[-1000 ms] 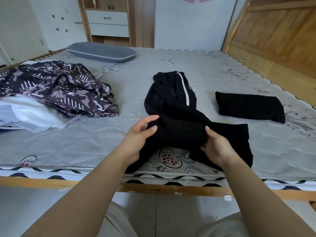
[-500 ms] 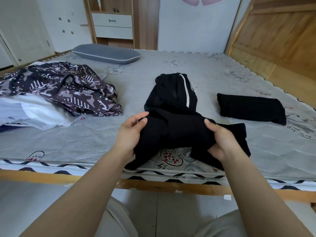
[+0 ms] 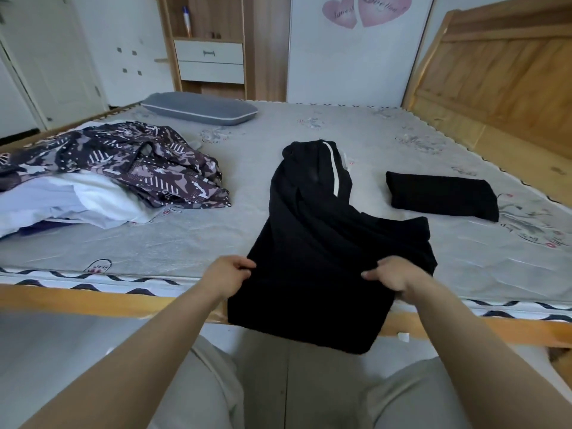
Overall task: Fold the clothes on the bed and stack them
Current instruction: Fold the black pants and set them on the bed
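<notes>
Since a second ago the left hand and right hand, each pinching cloth, have drawn the black track pants (white side stripe) taut over the mattress's near edge. Straightening looks nearly done; folding comes next, I judge.

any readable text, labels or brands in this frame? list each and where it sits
"Love You": on the right pink heart sticker on the white wall, roughly legible.
Left pink heart sticker: similar script, too blurred to read.
Mattress: printed script near its right edge, too blurred to read.
Black pants, patterned garment: no text visible.
</notes>
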